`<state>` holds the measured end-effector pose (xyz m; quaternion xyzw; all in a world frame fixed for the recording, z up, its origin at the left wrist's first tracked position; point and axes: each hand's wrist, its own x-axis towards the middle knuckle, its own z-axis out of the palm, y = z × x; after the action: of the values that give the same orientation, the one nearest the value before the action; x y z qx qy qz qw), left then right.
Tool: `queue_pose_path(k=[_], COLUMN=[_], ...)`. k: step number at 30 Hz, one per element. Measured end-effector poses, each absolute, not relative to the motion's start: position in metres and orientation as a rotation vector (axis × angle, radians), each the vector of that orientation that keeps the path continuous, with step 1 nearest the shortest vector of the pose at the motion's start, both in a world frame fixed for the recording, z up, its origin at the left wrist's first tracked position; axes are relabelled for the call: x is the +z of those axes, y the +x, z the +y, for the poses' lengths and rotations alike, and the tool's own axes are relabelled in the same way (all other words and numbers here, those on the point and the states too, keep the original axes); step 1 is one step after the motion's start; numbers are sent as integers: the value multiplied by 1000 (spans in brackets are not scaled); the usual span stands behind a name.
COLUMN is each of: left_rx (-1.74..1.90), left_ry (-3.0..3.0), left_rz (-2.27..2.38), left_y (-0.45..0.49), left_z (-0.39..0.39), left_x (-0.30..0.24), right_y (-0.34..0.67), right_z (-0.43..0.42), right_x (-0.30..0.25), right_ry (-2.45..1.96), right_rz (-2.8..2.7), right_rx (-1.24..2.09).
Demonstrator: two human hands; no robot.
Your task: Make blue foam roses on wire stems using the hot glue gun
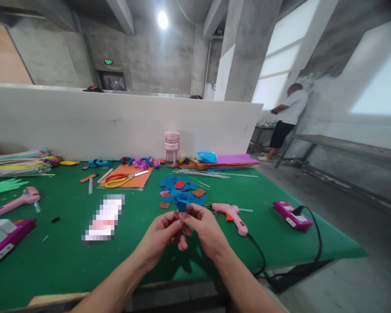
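In front of me, a small blue petal-shaped piece (182,205) is pinched at the fingertips of my right hand (207,228), thumb against forefinger. Close against it, my left hand (163,237) has its thumb and fingers closed at the lower edge of the same piece. Just beyond my fingertips lies a loose pile of blue cut pieces (172,186), with a red piece (180,185) and a brown piece (199,192) among them. To the right of my right hand a pink hot glue gun (231,214) lies on its side, its cord running toward the table's front edge.
The green table (65,269) holds scissors (124,179) on orange sheets, a pink bottle (172,148), a power strip (292,216), thin wires (202,174), a blurred-out rectangle (104,217) and a second glue gun (16,202). A white partition (117,126) closes the back. A person (288,113) stands far right.
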<state>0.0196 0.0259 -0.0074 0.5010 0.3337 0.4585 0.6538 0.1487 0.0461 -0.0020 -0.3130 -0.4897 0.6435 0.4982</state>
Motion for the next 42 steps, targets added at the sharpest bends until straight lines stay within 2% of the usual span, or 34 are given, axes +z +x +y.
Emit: queue_pose_path(k=[42], left_rx=[1079], left_ry=[1040], left_rz=[792], left_y=[17], left_z=[29], left_x=[-11], right_y=[147], right_z=[49], right_x=[-5], right_ry=[-797], right_rz=[-1197], right_rx=[1472])
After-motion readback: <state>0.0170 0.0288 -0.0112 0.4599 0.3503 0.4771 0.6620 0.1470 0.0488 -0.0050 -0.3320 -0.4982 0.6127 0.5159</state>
